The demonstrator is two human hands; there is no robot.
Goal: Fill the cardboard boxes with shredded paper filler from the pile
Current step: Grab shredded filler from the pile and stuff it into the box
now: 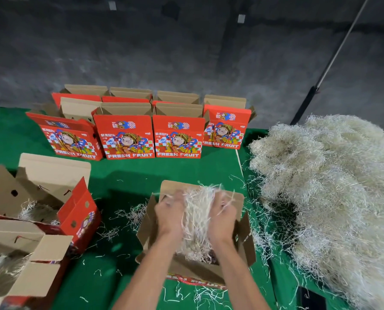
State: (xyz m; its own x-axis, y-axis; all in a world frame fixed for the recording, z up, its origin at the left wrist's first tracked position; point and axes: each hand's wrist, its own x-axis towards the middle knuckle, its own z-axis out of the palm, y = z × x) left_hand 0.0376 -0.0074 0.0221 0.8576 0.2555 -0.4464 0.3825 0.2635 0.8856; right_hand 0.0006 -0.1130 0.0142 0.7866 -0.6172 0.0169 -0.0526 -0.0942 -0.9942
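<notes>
Open box (195,233) — plain brown corrugated cardboard inside, matt. Printed boxes (128,137) behind it — red outer faces with a slight sheen. Shredded paper pile (334,189) to its right: pale, wiry, rough. Table cover (164,171) beneath: green cloth, felt-like.

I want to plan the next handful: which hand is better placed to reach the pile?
Probably the right hand: the pile lies on its side, beside the open box. Both hands now grip filler.
</notes>
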